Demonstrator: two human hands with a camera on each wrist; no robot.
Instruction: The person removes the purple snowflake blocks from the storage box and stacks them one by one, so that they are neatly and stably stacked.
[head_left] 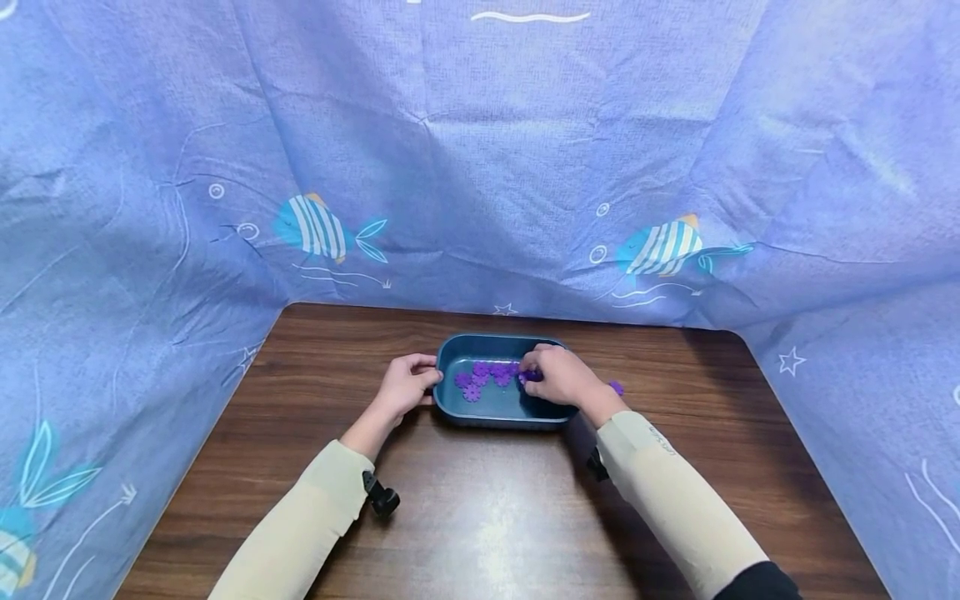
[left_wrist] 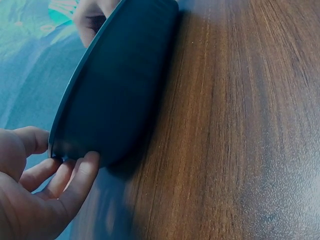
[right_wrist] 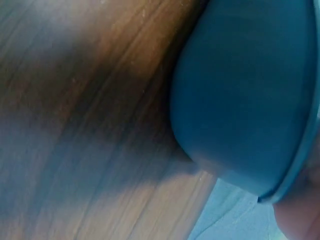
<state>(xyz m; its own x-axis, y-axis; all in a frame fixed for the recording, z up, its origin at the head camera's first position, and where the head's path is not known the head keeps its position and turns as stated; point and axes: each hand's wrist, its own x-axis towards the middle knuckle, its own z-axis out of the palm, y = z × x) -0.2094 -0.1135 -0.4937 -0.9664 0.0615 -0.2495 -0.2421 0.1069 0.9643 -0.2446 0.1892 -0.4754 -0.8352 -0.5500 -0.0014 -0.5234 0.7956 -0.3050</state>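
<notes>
Blue fish-print cloth (head_left: 495, 192) behind a glossy brown wooden table (head_left: 465, 508)

The left arm (head_left: 296, 521) and right arm (head_left: 671, 500) reach forward, slanting toward each other. The left hand (head_left: 406, 385) grips, its fingers (left_wrist: 82, 180) bent and slightly spread. The right hand (head_left: 558, 375) is back up, fingertips curled downward in a pinch; the right wrist view shows only a blurred part of it.

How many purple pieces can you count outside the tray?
1. The purple piece lies on the table, to the right of the tray, beside the right arm. Others may be hidden behind that arm.
</notes>
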